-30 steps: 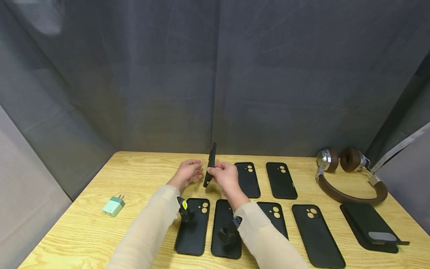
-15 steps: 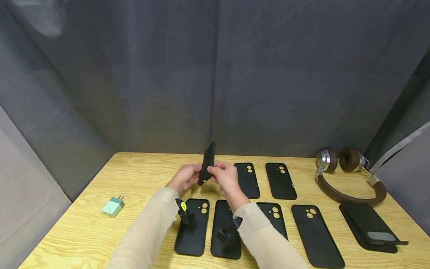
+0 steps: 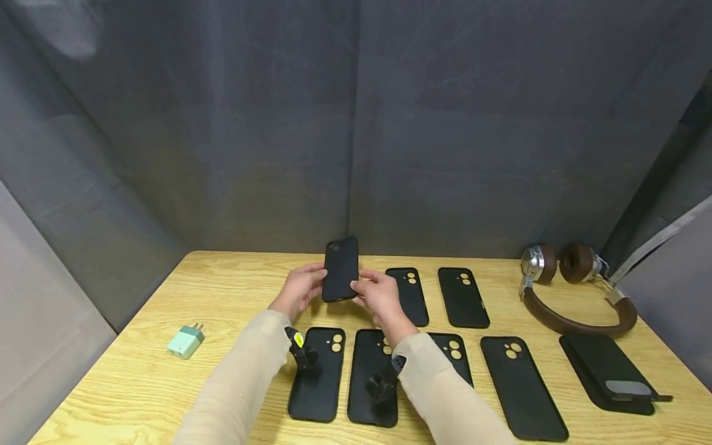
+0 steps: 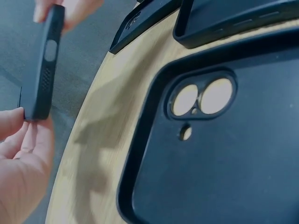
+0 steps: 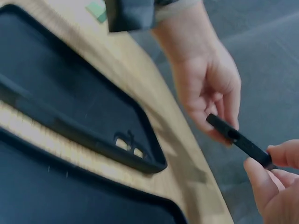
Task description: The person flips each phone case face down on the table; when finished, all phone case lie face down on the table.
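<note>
Both hands hold up a black phone case near the table's far edge, its flat face toward the head camera. My left hand pinches its left edge between thumb and fingers. On the opposite edge, lower down, my right hand pinches it. In the left wrist view the case shows edge-on, with a round opening and small speaker holes along its end. The right wrist view also has the case edge-on between the two hands. Several similar cases lie under the forearms, among them a black case below my left wrist.
Two more cases, a nearer one and one farther right, lie at the back. A green plug adapter sits at left. Brown headphones and a black case with a grey strip lie at right. A grey curtain hangs behind.
The held phone case has turned from edge-on to face the head camera. My left hand, apart from it a second ago, now pinches its left edge.
</note>
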Demonstrator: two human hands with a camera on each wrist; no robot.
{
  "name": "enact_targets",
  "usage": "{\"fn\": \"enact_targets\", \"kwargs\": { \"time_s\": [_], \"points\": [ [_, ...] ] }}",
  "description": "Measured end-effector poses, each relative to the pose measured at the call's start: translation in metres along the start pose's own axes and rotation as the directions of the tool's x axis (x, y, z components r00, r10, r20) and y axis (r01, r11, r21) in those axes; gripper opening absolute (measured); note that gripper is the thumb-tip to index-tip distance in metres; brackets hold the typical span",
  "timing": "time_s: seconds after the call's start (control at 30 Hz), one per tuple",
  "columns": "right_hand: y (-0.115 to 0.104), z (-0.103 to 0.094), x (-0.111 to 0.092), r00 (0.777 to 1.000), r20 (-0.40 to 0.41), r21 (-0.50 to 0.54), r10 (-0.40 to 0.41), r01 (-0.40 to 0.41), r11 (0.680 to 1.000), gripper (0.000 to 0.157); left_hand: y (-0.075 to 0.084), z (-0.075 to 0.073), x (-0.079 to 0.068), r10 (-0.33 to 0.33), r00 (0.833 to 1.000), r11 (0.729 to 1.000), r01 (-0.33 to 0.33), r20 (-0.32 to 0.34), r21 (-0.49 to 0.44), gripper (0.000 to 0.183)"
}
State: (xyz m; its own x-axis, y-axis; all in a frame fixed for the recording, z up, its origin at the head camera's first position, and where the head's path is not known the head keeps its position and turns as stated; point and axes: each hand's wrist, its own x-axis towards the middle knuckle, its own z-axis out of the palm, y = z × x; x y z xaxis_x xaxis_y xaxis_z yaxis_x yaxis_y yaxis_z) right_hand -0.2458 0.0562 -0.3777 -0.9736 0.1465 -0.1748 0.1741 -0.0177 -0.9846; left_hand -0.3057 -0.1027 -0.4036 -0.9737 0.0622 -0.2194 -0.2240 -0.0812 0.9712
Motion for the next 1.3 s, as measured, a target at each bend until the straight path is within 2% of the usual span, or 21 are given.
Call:
{"fn": "enact_targets", "kwargs": {
  "time_s": [0.23,0.57,0.73,0.87,1.03,1.3],
  "points": [
    [0.007,-0.004,0.005,1.000,0.004,-0.087,0.008,-0.007,0.996,0.038,0.001,0.003,-0.001,0.021,0.999,1.000,-0.021,-0.026,0.018,0.038],
    [0.019,-0.006,0.013,0.997,0.006,-0.185,0.076,-0.073,0.980,0.035,-0.007,0.003,-0.003,-0.039,0.998,0.990,0.045,-0.047,0.136,0.039],
    [0.025,-0.006,0.014,0.997,0.007,-0.241,0.075,-0.071,0.968,0.034,-0.011,0.006,-0.003,-0.045,0.998,0.980,0.054,-0.052,0.189,0.039],
    [0.030,-0.005,0.014,0.999,0.011,-0.351,0.036,-0.030,0.936,0.035,-0.014,0.008,-0.003,-0.036,0.997,0.968,0.050,-0.062,0.247,0.038],
    [0.031,-0.003,0.012,1.000,0.008,-0.503,-0.014,0.016,0.864,0.035,-0.017,0.009,-0.006,-0.015,0.998,0.957,0.034,-0.069,0.287,0.036],
    [0.028,-0.002,0.012,0.999,0.009,-0.607,-0.040,0.037,0.794,0.032,-0.019,0.009,-0.007,-0.009,0.997,0.944,0.032,-0.072,0.328,0.036]
  ]
}}
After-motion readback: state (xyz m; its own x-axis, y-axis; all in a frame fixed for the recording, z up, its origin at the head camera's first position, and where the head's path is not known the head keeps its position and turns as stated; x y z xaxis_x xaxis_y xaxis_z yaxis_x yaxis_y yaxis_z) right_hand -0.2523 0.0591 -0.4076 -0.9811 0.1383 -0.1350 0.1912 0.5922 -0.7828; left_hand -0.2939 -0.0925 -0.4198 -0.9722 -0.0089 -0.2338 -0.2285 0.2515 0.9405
